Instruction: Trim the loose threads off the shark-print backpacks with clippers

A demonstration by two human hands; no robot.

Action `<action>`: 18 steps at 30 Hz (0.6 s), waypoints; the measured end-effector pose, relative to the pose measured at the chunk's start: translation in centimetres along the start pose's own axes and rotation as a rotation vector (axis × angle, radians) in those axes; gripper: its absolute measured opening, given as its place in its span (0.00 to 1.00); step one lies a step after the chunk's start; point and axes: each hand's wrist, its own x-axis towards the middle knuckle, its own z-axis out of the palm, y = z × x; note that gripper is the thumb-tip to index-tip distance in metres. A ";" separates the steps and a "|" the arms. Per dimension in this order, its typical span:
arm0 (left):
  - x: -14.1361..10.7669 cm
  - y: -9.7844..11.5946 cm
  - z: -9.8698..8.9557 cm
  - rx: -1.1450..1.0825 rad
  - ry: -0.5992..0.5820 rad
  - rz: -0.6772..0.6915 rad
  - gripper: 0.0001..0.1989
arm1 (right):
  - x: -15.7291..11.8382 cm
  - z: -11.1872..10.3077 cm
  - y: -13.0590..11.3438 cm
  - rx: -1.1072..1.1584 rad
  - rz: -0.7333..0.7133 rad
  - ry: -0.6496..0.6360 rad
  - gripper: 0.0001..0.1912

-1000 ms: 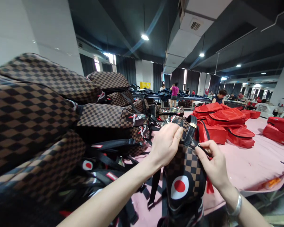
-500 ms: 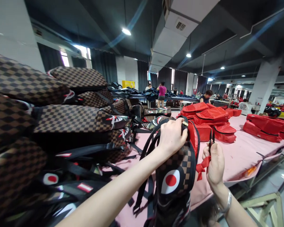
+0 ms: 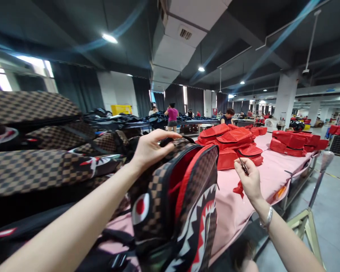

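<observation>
A brown-and-black checkered backpack (image 3: 155,192) stands upright in front of me, its main zipper open on a red lining and its front panel with a shark-mouth print turned toward the right. My left hand (image 3: 154,147) grips the top of it near the carry handle, thumb and fingers closed there; the exact grip is partly hidden. To the right of the bag, my right hand (image 3: 249,179) holds small dark thread snips (image 3: 243,166), pointing up and apart from the backpack. A red strip of cloth (image 3: 238,189) hangs just below that hand.
Checkered backpacks (image 3: 31,170) are piled on the left. Red pouches (image 3: 234,138) are stacked ahead on the pink-covered table (image 3: 229,211), with more red pouches (image 3: 291,143) farther right. A metal stand (image 3: 308,219) is beyond the table's right edge. People work in the background.
The backpack has turned, so its open zipper and shark-mouth panel now show. My left hand has shifted left on its top. The snips are tilted further left, and the view has swung right.
</observation>
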 end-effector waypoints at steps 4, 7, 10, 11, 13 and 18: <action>0.1 -2.7 -1.4 0.096 -0.207 0.032 0.25 | 1.2 0.4 1.4 -0.065 -0.037 -0.019 0.15; 0.0 -4.6 -1.8 0.154 -0.294 -0.062 0.24 | 0.5 1.8 2.3 -0.072 -0.028 -0.097 0.14; -0.3 -6.1 -2.0 0.145 -0.262 -0.219 0.26 | -1.7 3.4 1.8 -0.040 -0.075 -0.291 0.11; -0.4 -6.4 -2.0 0.141 -0.257 -0.268 0.26 | -2.7 3.9 1.3 -0.008 -0.101 -0.371 0.10; -0.6 -6.5 -2.1 0.163 -0.266 -0.337 0.26 | -4.4 4.5 0.0 0.054 -0.152 -0.514 0.08; -0.6 -5.3 -2.7 0.316 -0.381 -0.336 0.23 | -6.5 4.8 -2.4 0.030 -0.154 -0.640 0.06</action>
